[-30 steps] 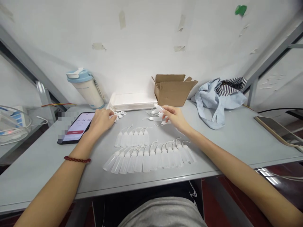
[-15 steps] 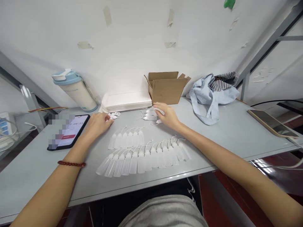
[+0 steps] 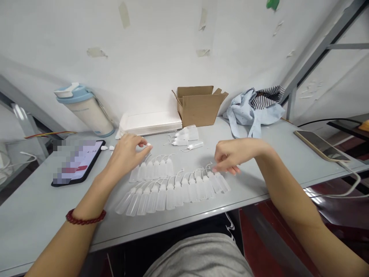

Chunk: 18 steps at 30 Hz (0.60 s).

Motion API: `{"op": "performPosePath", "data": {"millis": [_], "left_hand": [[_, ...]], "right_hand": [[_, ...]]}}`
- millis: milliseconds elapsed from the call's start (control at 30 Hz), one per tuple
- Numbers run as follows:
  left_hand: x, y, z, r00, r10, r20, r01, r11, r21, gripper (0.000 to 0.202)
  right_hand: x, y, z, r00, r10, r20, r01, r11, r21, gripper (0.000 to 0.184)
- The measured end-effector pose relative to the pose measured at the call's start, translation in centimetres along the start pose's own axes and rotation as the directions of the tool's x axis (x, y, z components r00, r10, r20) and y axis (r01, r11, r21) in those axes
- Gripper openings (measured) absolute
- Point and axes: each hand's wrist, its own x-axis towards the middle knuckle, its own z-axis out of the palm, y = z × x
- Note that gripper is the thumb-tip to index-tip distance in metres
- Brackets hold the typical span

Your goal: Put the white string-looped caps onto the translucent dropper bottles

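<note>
My left hand (image 3: 125, 152) has thumb and finger pinched on a small white cap (image 3: 148, 145) behind the short row of bottles. Below it lie several translucent squeeze bottles (image 3: 155, 169) with thin white spout strings. A longer row of such bottles (image 3: 178, 194) lies closer to the table's front edge. My right hand (image 3: 232, 156) hovers over that row's right end, its fingers curled down near the caps; what they hold, if anything, is hidden. More bottles (image 3: 187, 134) lie in front of the cardboard box. Small white caps (image 3: 108, 148) show beside my left hand.
A brown cardboard box (image 3: 200, 109) and a white flat stack (image 3: 152, 123) stand against the wall. At left are a tumbler (image 3: 89, 111) and a phone (image 3: 79, 165). A light blue cloth bag (image 3: 253, 111) and a second phone (image 3: 319, 146) are on the right.
My right hand has left the loose bottles by the box and come forward and right over the long row's end. My left hand has moved right, a white cap now visible in its pinch.
</note>
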Motion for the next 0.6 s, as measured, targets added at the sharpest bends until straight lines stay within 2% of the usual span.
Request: {"op": "performPosePath", "data": {"millis": [33, 100, 267, 467, 600], "left_hand": [[0.0, 0.1, 0.1, 1.000, 0.012, 0.009, -0.012, 1.000, -0.009, 0.030], [-0.1, 0.2, 0.5, 0.999, 0.034, 0.028, -0.034, 0.999, -0.024, 0.030], [-0.1, 0.4, 1.1, 0.996, 0.048, 0.070, -0.044, 0.998, -0.050, 0.030], [-0.2, 0.7, 1.2, 0.996, 0.065, 0.062, -0.061, 0.996, -0.066, 0.030], [-0.2, 0.6, 1.1, 0.997, 0.062, 0.050, -0.058, 0.996, -0.073, 0.030]], "right_hand": [[0.0, 0.0, 0.1, 0.997, 0.028, 0.065, -0.027, 0.999, -0.021, 0.040], [0.0, 0.0, 0.4, 0.990, 0.082, 0.111, -0.074, 0.995, -0.074, 0.040], [0.4, -0.1, 0.7, 0.982, 0.153, 0.108, -0.135, 0.978, -0.159, 0.037], [1.1, 0.8, 0.0, 0.953, 0.283, 0.106, -0.267, 0.953, -0.140, 0.035], [1.2, 1.2, -0.2, 0.955, 0.266, 0.131, -0.251, 0.960, -0.120, 0.035]]}}
